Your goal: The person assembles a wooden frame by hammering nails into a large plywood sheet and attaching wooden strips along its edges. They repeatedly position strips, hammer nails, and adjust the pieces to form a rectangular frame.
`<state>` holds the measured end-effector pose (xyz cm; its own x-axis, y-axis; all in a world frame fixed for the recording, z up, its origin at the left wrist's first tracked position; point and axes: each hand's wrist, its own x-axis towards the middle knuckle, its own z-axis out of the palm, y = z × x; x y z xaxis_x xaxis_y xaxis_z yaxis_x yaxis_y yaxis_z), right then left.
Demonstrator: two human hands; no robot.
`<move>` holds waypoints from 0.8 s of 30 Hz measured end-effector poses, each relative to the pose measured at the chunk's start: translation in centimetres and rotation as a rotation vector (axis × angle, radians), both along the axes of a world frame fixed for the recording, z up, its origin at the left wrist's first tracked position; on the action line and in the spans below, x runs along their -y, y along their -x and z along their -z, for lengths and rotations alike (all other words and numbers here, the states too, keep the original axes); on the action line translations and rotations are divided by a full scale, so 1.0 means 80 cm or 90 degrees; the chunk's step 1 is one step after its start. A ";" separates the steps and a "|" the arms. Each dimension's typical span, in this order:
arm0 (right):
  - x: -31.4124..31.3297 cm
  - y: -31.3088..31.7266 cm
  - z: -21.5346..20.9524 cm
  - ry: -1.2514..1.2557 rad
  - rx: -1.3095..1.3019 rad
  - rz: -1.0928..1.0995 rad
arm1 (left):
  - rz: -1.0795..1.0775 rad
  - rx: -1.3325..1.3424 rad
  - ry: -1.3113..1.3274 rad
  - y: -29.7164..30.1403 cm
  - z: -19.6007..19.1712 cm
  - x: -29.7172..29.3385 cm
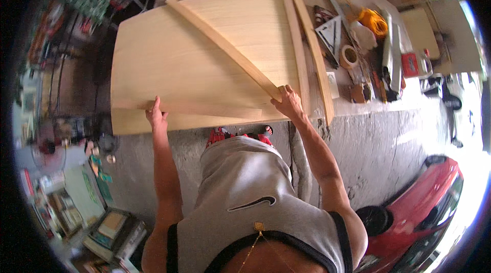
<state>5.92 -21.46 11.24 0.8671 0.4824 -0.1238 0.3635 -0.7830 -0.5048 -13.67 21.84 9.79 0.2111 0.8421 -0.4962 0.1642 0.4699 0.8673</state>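
A large pale wooden panel [204, 58] lies on the table in front of me. One narrow wooden strip [220, 42] slants across it, from the far left to its near right. My right hand [289, 103] is closed around the near end of that strip. Along the panel's near edge runs a second wooden strip [215, 110], its left part blurred. My left hand [157, 115] grips this strip toward its left end, index finger pointing away from me and thumb to the right. Another strip [295, 42] lies at the panel's right side.
A longer wooden batten [309, 32] extends past the table's near edge. To its right are a set square [330, 37], a tape roll [349, 56], an orange cord coil [373, 22] and a red-and-white jug [415, 63]. A red car [419, 196] stands at lower right.
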 end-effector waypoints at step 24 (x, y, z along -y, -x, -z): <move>0.045 0.111 -0.061 -0.181 0.028 0.227 | 0.154 0.140 0.108 -0.127 0.057 -0.046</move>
<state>-2.96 -25.07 16.14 0.9867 0.1623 0.0108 0.1221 -0.6955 -0.7080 -3.52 25.49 5.19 0.5116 0.6644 -0.5448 0.1064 0.5803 0.8075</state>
